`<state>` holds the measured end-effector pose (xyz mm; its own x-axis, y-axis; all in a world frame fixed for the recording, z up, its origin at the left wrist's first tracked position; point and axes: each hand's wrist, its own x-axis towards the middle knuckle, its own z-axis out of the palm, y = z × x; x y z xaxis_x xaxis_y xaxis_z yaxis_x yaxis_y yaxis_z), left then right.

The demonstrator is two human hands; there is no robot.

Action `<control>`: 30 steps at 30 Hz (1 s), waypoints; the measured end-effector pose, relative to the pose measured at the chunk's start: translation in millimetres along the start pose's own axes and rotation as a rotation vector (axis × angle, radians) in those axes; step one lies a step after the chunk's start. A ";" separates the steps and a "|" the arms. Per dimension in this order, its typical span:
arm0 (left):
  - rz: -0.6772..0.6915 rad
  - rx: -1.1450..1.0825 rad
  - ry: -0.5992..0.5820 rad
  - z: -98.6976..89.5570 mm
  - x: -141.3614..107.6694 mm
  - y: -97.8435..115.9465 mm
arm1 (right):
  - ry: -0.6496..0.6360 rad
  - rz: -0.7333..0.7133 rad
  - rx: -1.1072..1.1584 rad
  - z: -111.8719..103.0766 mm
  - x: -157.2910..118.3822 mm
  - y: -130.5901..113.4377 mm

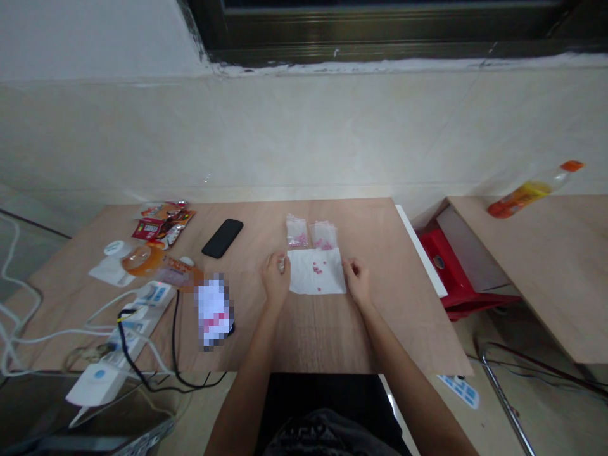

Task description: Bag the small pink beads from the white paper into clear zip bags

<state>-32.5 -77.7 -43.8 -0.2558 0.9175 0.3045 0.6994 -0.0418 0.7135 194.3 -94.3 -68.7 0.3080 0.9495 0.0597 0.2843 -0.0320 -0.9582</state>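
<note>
A white sheet of paper (304,278) lies flat on the table, with several small pink-red pieces (318,268) scattered over its middle. Just beyond its far edge are two clear plastic bags, the left bag (297,229) and the right bag (324,234), both with small pink pieces at the bottom. My left hand (275,278) is closed beside the paper's left edge, a small whitish thing showing at the thumb; its kind is unclear. At the right edge of the paper, my right hand (357,280) has its fingers pinched together. Whatever is between them is hidden.
Left on the wooden table (323,342) are a black phone (222,238), a lit phone (215,311), an orange drink bottle (161,266) on its side, snack packets (164,223) and a power strip (137,339) with cables. Rightward stand a red stool (444,266) and another table (546,266) bearing a bottle (522,196).
</note>
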 end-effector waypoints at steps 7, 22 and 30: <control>0.165 0.022 -0.161 20.9 56.1 30.5 | -0.033 -0.026 -0.061 4.4 -1.1 -1.4; 0.462 0.344 -0.377 75.3 42.8 63.4 | -0.030 -0.039 -0.070 3.4 -0.1 -4.4; 0.170 -0.270 -0.201 47.7 35.7 62.5 | -0.047 -0.043 -0.087 2.6 -0.4 -3.6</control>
<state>33.8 -28.7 -18.4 0.0037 0.9469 0.3215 0.5124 -0.2779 0.8125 190.8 -93.7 -65.9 0.2519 0.9640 0.0850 0.3750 -0.0163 -0.9269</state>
